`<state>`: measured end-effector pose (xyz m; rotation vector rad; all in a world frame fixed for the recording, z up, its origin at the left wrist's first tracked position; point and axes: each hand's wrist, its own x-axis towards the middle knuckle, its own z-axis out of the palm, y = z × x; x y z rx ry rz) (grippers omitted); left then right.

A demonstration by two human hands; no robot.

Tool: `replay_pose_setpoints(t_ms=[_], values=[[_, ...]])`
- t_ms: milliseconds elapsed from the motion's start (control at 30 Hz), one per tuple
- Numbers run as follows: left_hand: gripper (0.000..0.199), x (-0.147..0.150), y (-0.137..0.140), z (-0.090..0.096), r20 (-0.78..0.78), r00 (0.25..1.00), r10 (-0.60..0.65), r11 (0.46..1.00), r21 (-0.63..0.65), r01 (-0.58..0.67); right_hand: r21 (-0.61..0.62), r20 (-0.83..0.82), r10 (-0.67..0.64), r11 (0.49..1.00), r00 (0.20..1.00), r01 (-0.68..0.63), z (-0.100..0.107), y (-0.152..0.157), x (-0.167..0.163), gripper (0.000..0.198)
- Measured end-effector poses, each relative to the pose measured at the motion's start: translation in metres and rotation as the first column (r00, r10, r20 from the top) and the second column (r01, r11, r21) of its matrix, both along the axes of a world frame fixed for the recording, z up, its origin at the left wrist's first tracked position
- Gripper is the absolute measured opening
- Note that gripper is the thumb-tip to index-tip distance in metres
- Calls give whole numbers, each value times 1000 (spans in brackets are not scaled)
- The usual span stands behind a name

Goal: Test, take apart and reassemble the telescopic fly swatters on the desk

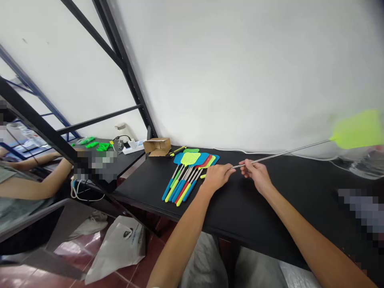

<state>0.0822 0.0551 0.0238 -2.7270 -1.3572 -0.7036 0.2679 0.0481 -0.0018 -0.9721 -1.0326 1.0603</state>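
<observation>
A yellow-green fly swatter [357,130] with a long metal rod stretches to the right above the black table, its head near the wall. My left hand [218,176] is closed round its handle end, most of which is hidden. Further along, my right hand [255,173] pinches the thin rod between thumb and fingers. Just left of my left hand lies a pile of shorter fly swatters [187,176] in blue, yellow-green, red and green, their handles pointing toward the table's front edge.
An open cardboard box [157,147] stands at the table's back left, near a power strip [134,147]. Clear plastic wrapping [367,164] lies at the right. A black metal frame [129,72] rises on the left; beyond it another person's arm [39,180] rests by a desk. A white bag [120,248] sits on the floor.
</observation>
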Motion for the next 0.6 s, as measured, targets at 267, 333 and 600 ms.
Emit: replay_pose_setpoints(t_ms=[267,333,600], values=[[52,3,3,4,-39,998,40,999,-28,-41,-5,-167,-288,956,943,292,7,7,25,49],[51,1,4,4,-38,998,46,998,-29,-48,0,-194,-340,938,920,347,8,8,30,49],[40,-8,10,2,-16,997,69,997,-30,-70,0,-266,-356,929,896,370,11,7,44,48]])
